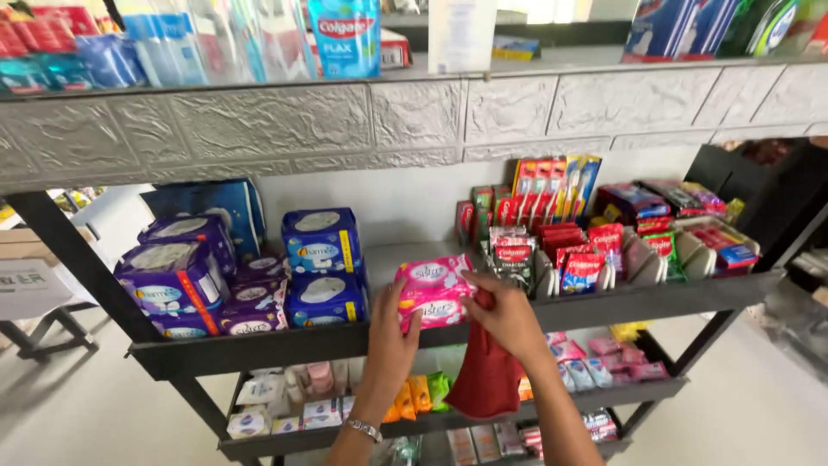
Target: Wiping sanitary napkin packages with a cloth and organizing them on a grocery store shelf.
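My left hand (387, 332) presses against the left side of a stack of two pink soft packs (434, 292) on the dark shelf (285, 345). My right hand (503, 312) rests on the right front of the same pink packs and holds a red cloth (486, 380) that hangs down below the shelf edge. A bracelet sits on my left wrist. Blue packs (322, 263) stand stacked just left of my left hand.
Purple packs (185, 280) fill the shelf's left end. Small red and green sachets in grey holders (586, 259) stand to the right. An upper stone-patterned shelf (414, 112) carries boxes and tubes. Lower shelves hold small packets (595, 358). A table (30, 285) stands at far left.
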